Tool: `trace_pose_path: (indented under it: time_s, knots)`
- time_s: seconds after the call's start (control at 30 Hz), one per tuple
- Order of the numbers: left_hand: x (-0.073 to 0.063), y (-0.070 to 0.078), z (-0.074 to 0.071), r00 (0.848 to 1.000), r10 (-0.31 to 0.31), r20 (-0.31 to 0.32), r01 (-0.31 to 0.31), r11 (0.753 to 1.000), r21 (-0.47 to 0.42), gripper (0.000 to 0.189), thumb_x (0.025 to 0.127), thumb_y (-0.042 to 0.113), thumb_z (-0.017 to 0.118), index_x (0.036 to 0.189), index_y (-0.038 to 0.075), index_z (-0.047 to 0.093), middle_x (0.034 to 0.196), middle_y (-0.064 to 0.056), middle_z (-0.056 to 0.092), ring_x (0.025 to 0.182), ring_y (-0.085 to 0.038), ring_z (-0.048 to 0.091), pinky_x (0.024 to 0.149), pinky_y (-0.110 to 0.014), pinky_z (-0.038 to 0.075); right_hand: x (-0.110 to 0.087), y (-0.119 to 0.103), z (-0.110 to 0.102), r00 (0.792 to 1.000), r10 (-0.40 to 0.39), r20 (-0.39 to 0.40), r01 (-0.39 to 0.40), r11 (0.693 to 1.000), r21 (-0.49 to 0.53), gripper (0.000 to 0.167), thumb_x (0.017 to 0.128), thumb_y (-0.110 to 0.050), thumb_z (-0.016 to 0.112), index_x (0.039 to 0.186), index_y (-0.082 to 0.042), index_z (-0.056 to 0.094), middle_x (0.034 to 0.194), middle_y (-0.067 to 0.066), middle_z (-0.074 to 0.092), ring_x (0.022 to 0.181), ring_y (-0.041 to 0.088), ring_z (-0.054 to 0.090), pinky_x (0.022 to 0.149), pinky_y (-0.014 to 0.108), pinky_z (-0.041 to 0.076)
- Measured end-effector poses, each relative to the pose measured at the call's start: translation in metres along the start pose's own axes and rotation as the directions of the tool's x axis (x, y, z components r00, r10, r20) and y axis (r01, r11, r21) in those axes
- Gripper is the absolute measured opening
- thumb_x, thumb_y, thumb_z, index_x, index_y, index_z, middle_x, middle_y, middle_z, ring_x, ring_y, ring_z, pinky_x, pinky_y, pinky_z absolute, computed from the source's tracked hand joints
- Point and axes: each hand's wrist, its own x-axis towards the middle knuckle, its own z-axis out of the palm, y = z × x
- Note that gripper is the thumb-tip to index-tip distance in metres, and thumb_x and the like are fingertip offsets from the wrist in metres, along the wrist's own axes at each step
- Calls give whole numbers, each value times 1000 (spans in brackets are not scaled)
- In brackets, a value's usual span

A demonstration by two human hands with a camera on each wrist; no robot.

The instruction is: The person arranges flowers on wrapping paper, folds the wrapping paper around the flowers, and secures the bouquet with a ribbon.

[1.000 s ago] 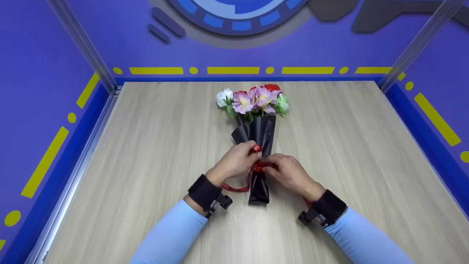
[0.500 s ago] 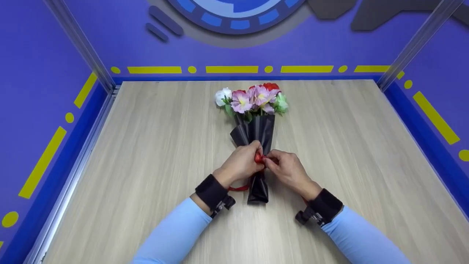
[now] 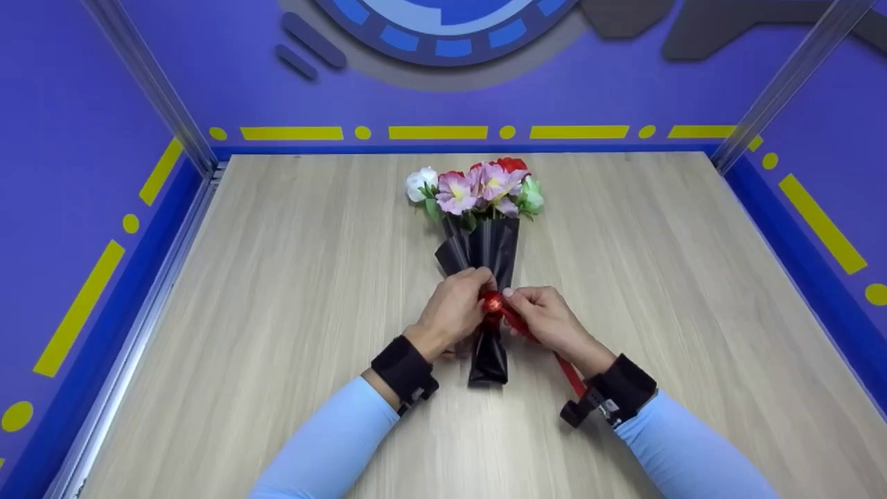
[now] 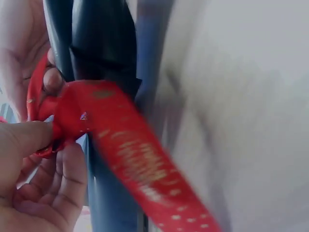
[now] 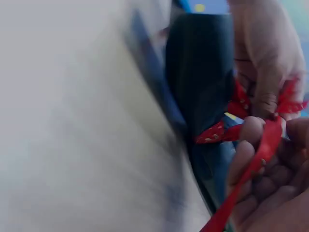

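Observation:
A bouquet of white, pink, red and pale green flowers (image 3: pixel 478 188) lies on the table, its stems wrapped in black paper (image 3: pixel 497 246). Around the narrow part of the wrap runs a red ribbon (image 3: pixel 493 303) with gold print, gathered in front. My left hand (image 3: pixel 452 308) pinches the ribbon between thumb and fingers from the left, as the left wrist view shows. From the right, my right hand (image 3: pixel 551 322) holds another part; a ribbon tail (image 5: pixel 241 186) crosses its fingers in the right wrist view. The fingers partly hide the gathered part.
The wooden table (image 3: pixel 312 242) extends around the bouquet. Purple-blue panels (image 3: pixel 443 104) with yellow marks stand at the back and both sides. Black bands with small cameras sit on both wrists (image 3: pixel 400 373).
My left hand has shifted right, closer to the right hand. A red tail now stretches from my right fingers toward that wrist, while the loop at left is mostly hidden. The bouquet stays put.

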Motion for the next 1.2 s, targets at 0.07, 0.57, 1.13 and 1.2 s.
trace_pose_path:
  time_s: [0.07,0.57,1.13,1.2]
  knots:
    - [-1,-1,1,1000,5,-15,-5,1000,-16,14,90,-1,71,95,10,65,89,-2,65,80,-16,64,72,-31,55,1,0,0,997,67,45,-70,996,51,52,106,-42,57,89,5,71,65,9,65,53,18,59,43,22,38]
    - [-2,-9,-11,991,25,131,-14,996,-87,9,92,6,74,94,12,68,93,0,70,86,-13,65,78,-27,54,9,-8,1,985,167,42,-172,938,302,12,97,-10,71,87,-6,76,64,-2,61,53,8,49,47,20,36]
    - [-4,-13,-18,981,-115,159,154,953,-262,13,98,22,73,88,16,69,82,6,68,64,-4,59,59,-20,47,9,-12,-3,990,104,93,-127,949,288,18,98,-15,71,82,-7,67,68,-4,54,54,10,42,53,25,33]
    - [-4,-13,-19,977,-135,163,176,944,-277,12,98,21,74,88,16,69,82,6,68,65,-5,60,59,-20,48,9,-13,-3,993,90,78,-108,957,270,16,97,-14,73,83,-9,68,70,-5,58,53,9,41,53,25,33]
